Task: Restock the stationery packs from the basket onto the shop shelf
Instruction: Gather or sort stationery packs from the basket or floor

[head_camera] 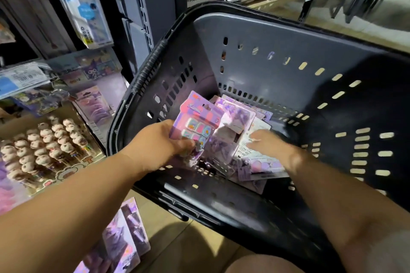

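Two hands reach inside the basket: left hand grips an upright pink-and-purple stationery pack; right hand, blurred, lies on the loose packs, its grasp indiscernible. Dark plastic basket stands just beside the shop shelf at left.

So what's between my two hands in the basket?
In the head view, overlapping purple stationery packs fill the gap between the left hand, gripping a pink pack, and the right hand.
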